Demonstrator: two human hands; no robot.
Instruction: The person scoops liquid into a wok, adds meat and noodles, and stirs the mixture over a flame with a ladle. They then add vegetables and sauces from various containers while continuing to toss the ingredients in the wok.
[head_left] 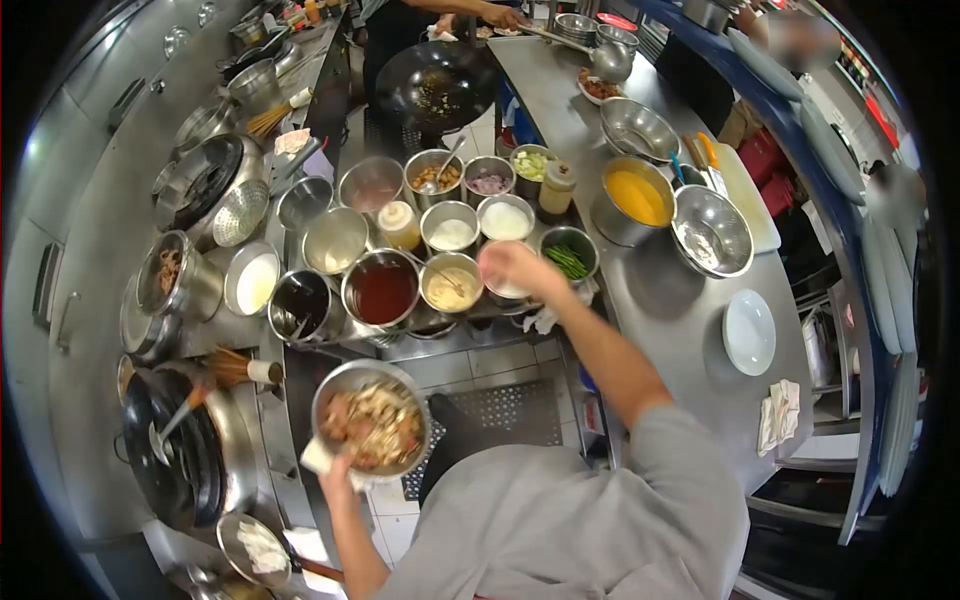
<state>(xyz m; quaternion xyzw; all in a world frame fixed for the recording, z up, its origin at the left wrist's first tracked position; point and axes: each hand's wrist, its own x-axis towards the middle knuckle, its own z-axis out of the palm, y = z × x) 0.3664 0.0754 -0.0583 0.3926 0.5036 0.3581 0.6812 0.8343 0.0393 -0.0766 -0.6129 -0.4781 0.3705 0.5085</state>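
My left hand (338,472) grips the rim of a metal bowl (418,462) at the lower middle, with a pale cloth (318,456) against it. Mixed food (375,425) in brown and cream pieces fills the bowl. Over a small metal pot to the right of the yellowish paste (450,288), my right hand (515,270) reaches down; its fingers are blurred and partly hidden. Beside it stand a pot of green vegetables (566,260) and two pots of white powder (505,220). A dark red sauce (382,290) sits further left.
Woks (175,450) line the stove at left. On the right counter are a pot of orange liquid (638,195), metal bowls (712,230), a white plate (749,332) and a cloth (779,416). Another person's hand (503,16) holds a ladle near a large wok (437,88).
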